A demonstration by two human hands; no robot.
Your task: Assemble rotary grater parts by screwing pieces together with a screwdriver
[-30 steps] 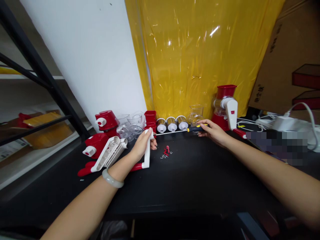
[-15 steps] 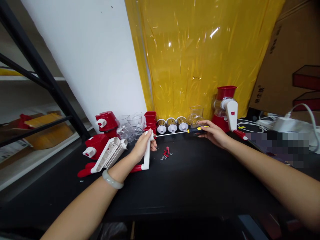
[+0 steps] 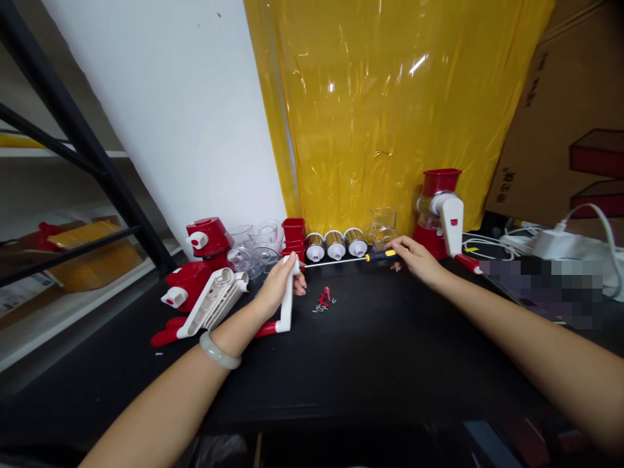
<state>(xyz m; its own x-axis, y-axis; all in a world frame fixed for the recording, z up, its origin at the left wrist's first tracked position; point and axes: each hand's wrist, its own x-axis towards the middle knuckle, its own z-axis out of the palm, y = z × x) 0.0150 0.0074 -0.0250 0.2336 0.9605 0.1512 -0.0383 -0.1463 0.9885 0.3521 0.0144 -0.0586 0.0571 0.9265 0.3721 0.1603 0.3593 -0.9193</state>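
Observation:
My left hand (image 3: 277, 286) is closed around the upper end of a white crank handle (image 3: 286, 305) with a red grip, held upright above the black table. At the right, my right hand (image 3: 412, 260) has its fingers wrapped on the black and yellow handle of a screwdriver (image 3: 375, 257). The screwdriver lies almost level, its long shaft pointing left and its tip at the top of the crank handle. Whether the tip sits in a screw is too small to tell. Below the shaft, small red parts and screws (image 3: 322, 302) lie in a loose pile.
More white crank handles (image 3: 212, 302) lie left, beside red grater bodies (image 3: 209, 237) and clear plastic parts (image 3: 253, 244). Several metal grating drums (image 3: 335, 245) stand along the back. An assembled rotary grater (image 3: 441, 211) stands at right, near white cables and a power strip (image 3: 548, 240).
My right hand's fingers have shifted on the screwdriver handle, which has turned so its yellow patch faces differently. My left hand and the crank handle have stayed in place.

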